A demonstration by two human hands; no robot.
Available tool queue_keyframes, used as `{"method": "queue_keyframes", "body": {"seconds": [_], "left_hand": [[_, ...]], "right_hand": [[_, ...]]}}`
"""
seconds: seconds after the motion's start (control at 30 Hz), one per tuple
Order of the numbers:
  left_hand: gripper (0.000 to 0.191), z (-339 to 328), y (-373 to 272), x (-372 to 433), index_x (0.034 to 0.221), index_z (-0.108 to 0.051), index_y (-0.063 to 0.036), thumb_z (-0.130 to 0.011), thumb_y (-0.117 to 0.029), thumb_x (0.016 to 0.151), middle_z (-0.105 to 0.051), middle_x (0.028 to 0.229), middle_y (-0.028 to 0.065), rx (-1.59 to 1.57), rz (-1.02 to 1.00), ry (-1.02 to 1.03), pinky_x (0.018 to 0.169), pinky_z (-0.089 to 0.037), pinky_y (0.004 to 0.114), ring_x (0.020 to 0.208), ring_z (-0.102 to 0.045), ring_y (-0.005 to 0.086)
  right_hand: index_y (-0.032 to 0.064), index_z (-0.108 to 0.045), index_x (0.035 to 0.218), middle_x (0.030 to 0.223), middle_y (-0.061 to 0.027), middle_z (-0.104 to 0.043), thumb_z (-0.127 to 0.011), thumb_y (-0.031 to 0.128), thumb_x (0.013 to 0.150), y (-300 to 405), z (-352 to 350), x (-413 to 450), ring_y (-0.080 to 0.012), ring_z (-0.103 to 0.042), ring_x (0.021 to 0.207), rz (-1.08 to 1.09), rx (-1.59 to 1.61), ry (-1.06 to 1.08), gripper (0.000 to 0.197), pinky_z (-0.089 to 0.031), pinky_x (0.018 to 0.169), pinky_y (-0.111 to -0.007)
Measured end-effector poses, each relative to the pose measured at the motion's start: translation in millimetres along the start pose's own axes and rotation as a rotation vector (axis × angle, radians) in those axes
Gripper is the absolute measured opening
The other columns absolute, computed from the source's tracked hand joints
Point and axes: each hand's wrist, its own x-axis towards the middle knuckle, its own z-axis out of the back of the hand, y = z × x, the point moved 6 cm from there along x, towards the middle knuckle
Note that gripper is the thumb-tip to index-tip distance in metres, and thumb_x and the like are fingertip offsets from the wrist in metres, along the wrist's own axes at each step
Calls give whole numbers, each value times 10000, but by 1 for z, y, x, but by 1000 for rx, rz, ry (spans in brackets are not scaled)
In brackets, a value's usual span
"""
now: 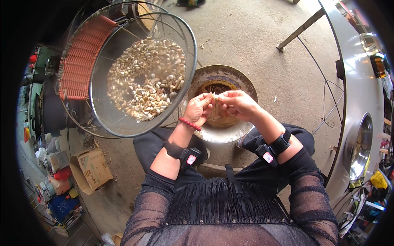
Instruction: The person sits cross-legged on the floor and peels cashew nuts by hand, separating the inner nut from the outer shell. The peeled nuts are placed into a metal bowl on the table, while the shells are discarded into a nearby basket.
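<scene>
My left hand [199, 107] and my right hand [239, 104] meet fingertip to fingertip over a worn metal basin [226, 136]. Between them they pinch a small pale garlic clove [215, 96], mostly hidden by the fingers. Brownish matter lies in the basin, but I cannot tell exactly what it is. To the left of my hands, a large round wire-mesh sieve [100, 89] carries many unpeeled-looking garlic cloves [147, 106]. A red bead bracelet circles my left wrist, and black devices are strapped to both forearms.
Under the sieve stands a chair with a red woven back [83, 58]. An open cardboard box [94, 172] sits on the concrete floor at left. On the right, a metal-legged table [354, 101] bears a shiny steel bowl [358, 150]. Household clutter lines both sides.
</scene>
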Motion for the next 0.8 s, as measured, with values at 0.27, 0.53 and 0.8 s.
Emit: {"method": "queue_keyframes", "body": {"seconds": [0.27, 0.53, 0.8], "left_hand": [[127, 3, -6, -3, 874, -562, -30, -595, -152, 861, -570, 732, 12, 142, -95, -168, 423, -306, 125, 553, -467, 19], [119, -8, -13, -8, 876, -595, -39, -632, -146, 836, -573, 711, -12, 299, -209, -157, 437, -310, 132, 554, -470, 13], [122, -6, -8, -7, 891, -598, -16, -613, -129, 846, -585, 735, 7, 236, -139, -121, 453, -313, 139, 548, -462, 23]], "right_hand": [[32, -569, 896, 729, -12, -543, -586, 121, 860, 0, 3, 3, -51, -464, 558, 66, -75, -57, 98, -381, 494, -163], [32, -572, 873, 743, -16, -546, -614, 167, 848, 4, 5, 3, -75, -515, 635, 145, -295, -187, 144, -432, 537, -196], [24, -581, 883, 759, -9, -550, -589, 147, 861, 2, 5, 3, -78, -508, 665, 118, -258, -139, 126, -464, 581, -235]]}}
